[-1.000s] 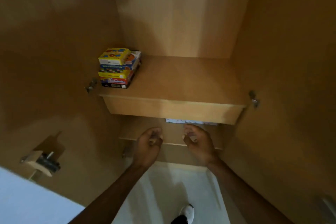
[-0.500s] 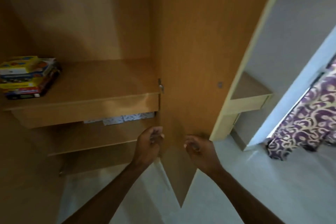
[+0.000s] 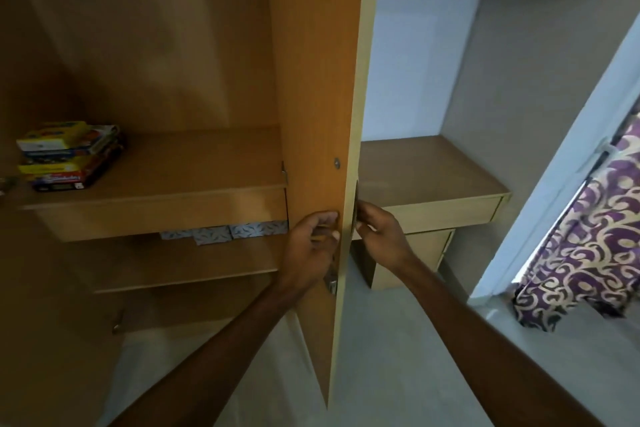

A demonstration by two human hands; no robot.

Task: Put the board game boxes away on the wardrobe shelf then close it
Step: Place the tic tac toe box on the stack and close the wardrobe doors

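A stack of colourful board game boxes (image 3: 69, 155) lies at the left end of the wardrobe shelf (image 3: 180, 184). The right wardrobe door (image 3: 315, 80) stands open, edge-on towards me. My left hand (image 3: 311, 246) grips the door's inner face near its free edge. My right hand (image 3: 377, 236) holds the outer side of the same edge, fingers at the handle.
A lower shelf (image 3: 180, 263) holds patterned paper pieces (image 3: 225, 232). To the right of the door stands a wooden desk (image 3: 426, 184) with a drawer. A purple patterned curtain (image 3: 581, 239) hangs at the far right. The floor below is pale grey.
My view has swung right from the shelf to the right door. Both hands moved from in front of the lower shelf onto the door's edge, one on each side.
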